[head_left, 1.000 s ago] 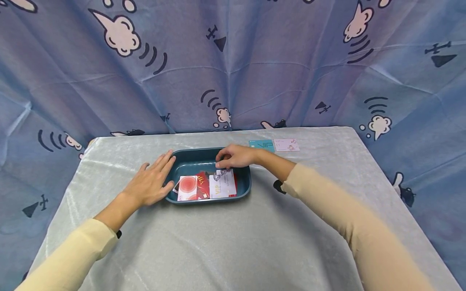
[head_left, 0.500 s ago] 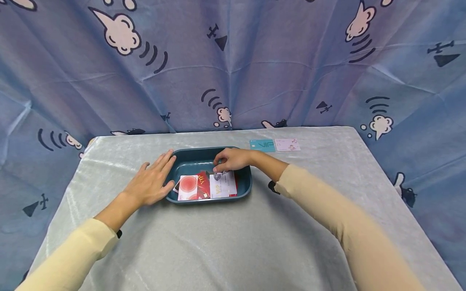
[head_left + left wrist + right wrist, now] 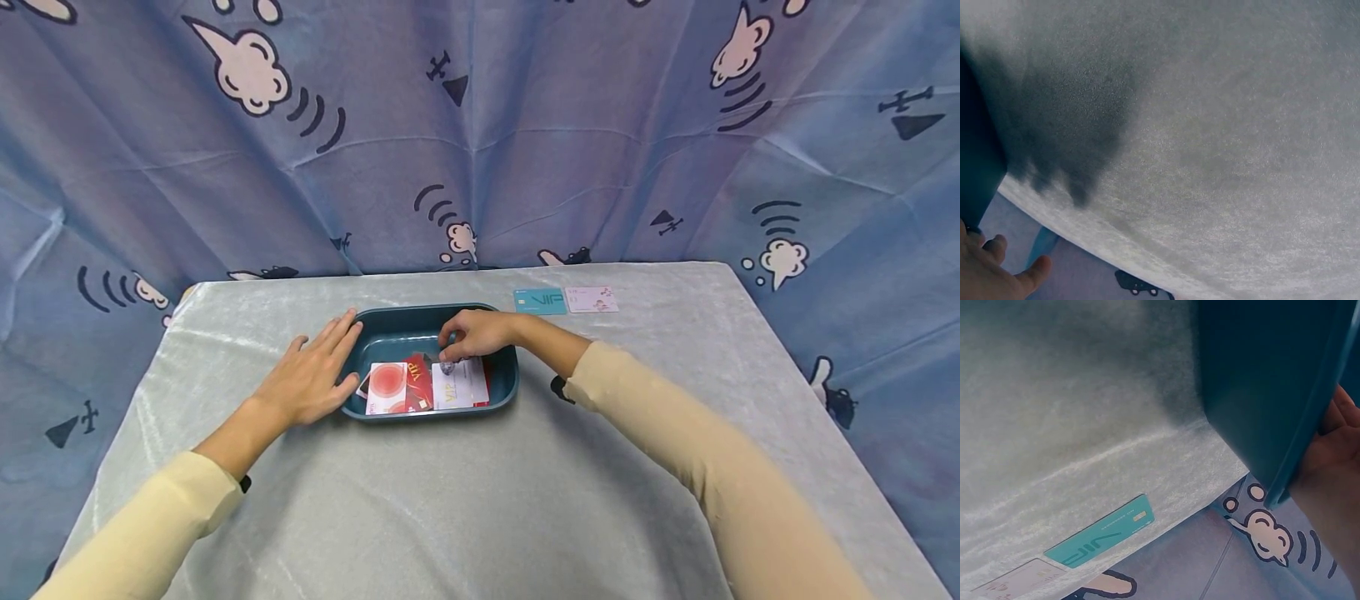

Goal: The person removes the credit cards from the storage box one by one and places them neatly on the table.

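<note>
My right hand reaches over the right side of a dark teal tray, its fingers curled. Thumb and fingertips pinch the upper edge of a white card, which lies against a white VIP card. The fingers' exact contact is partly hidden. My left hand rests on the tray's left end, fingers straight. Inside the tray's near side, a white card with a red circle overlaps a red VIP card. In the right wrist view, the tray wall hides the right fingertips.
Beyond the tray's far right corner, a teal VIP card and a pale pink card lie side by side. A grey cloth covers the table. A blue patterned curtain hangs behind its far edge.
My right hand has moved slightly down and left within the tray, and the white card at its fingertips has slid nearer the VIP card. My left hand has stayed put.
</note>
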Demonstrator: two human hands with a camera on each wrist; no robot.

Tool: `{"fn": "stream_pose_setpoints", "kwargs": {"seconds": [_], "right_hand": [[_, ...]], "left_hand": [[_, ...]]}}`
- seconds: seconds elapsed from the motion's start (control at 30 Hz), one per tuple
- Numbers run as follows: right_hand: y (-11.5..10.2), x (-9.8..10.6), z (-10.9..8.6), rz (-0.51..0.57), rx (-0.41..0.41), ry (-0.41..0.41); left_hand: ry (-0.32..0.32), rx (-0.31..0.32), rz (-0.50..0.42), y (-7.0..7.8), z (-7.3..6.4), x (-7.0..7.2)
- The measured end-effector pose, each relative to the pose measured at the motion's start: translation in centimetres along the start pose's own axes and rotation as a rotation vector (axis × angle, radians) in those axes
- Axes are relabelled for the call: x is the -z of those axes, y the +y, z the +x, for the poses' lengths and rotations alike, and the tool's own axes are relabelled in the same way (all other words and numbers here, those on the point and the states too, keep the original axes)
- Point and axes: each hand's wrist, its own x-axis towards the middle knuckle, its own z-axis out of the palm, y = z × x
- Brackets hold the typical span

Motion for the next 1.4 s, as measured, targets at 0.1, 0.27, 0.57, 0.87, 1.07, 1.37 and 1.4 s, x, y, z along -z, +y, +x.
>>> {"fn": "stream_pose_setpoints", "kwargs": {"seconds": [0.1, 0.27, 0.57, 0.87, 1.07, 1.37, 1.4], "right_hand": [[-0.1, 0.0, 0.0, -0.01, 0.004, -0.005], [-0.3, 0.3, -0.2, -0.025, 0.017, -0.015], [-0.4, 0.9, -0.8, -0.08, 0.094, -0.051], [-0.9, 1.1, -1.3, -0.101, 0.095, -0.054], [-1.3, 1.0, -1.7, -0.123, 0.119, -0.015], [-1.5, 0.7, -2.0, -0.123, 0.131, 0.013], [-1.5, 0.7, -2.1, -0.123, 0.135, 0.015]], "left_hand": [[0.002, -0.001, -0.001, 0.0, 0.0, -0.1], [0.009, -0.003, -0.003, -0.1, 0.0, -0.1], [0.008, -0.001, 0.0, -0.1, 0.0, -0.1], [0.016, -0.002, -0.004, 0.0, 0.0, -0.1], [0.028, -0.009, -0.006, 0.0, -0.1, 0.0], [0.019, -0.006, 0.0, 0.0, 0.0, 0.0], [0.018, -0.006, 0.0, 0.0, 0.0, 0.0]]}}
